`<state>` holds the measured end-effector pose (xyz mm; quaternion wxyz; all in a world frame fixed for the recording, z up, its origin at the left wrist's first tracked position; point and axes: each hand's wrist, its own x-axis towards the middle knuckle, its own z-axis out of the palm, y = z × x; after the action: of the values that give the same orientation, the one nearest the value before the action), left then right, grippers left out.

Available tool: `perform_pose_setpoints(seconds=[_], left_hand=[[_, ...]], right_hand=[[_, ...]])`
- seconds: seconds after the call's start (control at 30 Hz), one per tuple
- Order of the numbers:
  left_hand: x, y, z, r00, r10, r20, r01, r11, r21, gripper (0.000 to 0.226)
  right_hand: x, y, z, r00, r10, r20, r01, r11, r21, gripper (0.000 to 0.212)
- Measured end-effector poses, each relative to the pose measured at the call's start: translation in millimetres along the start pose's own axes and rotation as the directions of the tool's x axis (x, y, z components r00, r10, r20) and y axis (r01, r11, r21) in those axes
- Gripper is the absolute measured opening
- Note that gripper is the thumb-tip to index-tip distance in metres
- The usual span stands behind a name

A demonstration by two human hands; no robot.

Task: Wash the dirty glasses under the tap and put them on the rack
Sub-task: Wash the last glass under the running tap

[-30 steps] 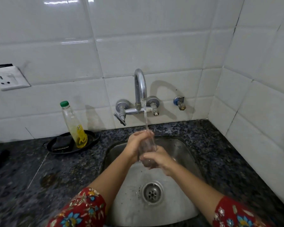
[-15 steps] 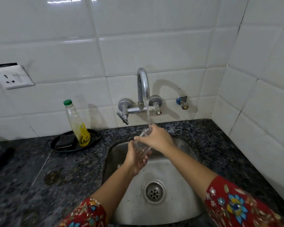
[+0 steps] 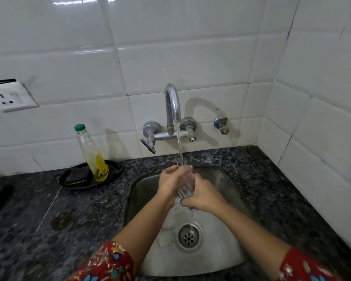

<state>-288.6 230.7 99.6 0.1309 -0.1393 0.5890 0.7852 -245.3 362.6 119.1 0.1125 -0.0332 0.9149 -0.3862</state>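
A clear drinking glass (image 3: 187, 184) stands upright between both hands over the steel sink (image 3: 229, 185). Water runs from the chrome wall tap (image 3: 172, 107) straight down into the mouth of the glass. My left hand (image 3: 170, 180) wraps the upper left side of the glass, fingers at its rim. My right hand (image 3: 202, 196) holds the lower right side and the base. Water falls from under the glass towards the drain (image 3: 188, 236). No rack is in view.
A soap bottle (image 3: 93, 155) with a green cap and yellow liquid stands on a black dish (image 3: 114, 168) with a dark scrub pad (image 3: 77, 176), left of the sink. Dark granite counter (image 3: 69, 209) surrounds the basin. A wall socket (image 3: 10, 97) sits at the left, a small valve (image 3: 221, 125) right of the tap.
My right hand has dropped from the top of the glass to its base, and my left hand has risen from below to the rim. The glass now stands upright under the stream.
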Motion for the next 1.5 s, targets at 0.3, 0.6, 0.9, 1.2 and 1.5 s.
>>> perform_pose_setpoints(seconds=[0.3,0.6,0.9,1.2,1.5], left_hand=[[-14.8,16.1,6.3,0.993,-0.007,0.115,-0.007,0.992,0.124,0.030],[-17.1,49.6,-12.5,0.952,0.081,-0.296,-0.080,0.997,0.013,0.021],[-3.2,73.3,-20.2,0.901,0.356,-0.248,-0.275,0.911,0.307,0.080],[-5.3,69.5,-12.1,0.877,0.424,-0.228,-0.324,0.870,0.370,0.080],[-7.0,65.0,-21.2,0.838,0.544,-0.050,-0.367,0.629,0.685,0.071]], right_hand=[[2.9,2.4,16.0,0.993,0.085,0.087,-0.120,0.816,0.566,0.048],[10.8,-6.0,12.3,0.992,0.119,0.048,-0.118,0.689,0.715,0.049],[14.6,9.4,32.8,0.988,0.153,0.004,-0.114,0.721,0.683,0.072],[17.0,23.2,31.0,0.989,0.131,0.062,-0.128,0.587,0.800,0.066],[5.0,31.2,18.7,0.987,0.085,0.136,-0.161,0.537,0.828,0.061]])
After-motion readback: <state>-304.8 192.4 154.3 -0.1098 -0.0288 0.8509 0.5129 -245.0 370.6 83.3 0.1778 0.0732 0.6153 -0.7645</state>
